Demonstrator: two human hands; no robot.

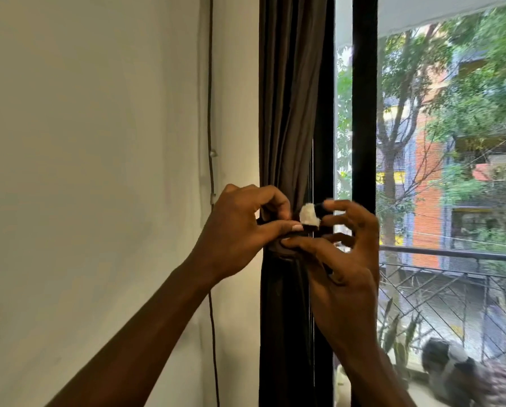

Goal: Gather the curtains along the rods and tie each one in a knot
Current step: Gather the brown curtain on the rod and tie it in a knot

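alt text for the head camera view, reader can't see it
The left hand and right hand hold a strap with a white fuzzy patch around a gathered dark brown curtain. A pale wall is on its left; a window onto trees and buildings on its right.

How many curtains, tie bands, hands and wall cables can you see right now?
curtain: 1
tie band: 1
hands: 2, left hand and right hand, both pinching the tie band
wall cable: 1
Total: 5
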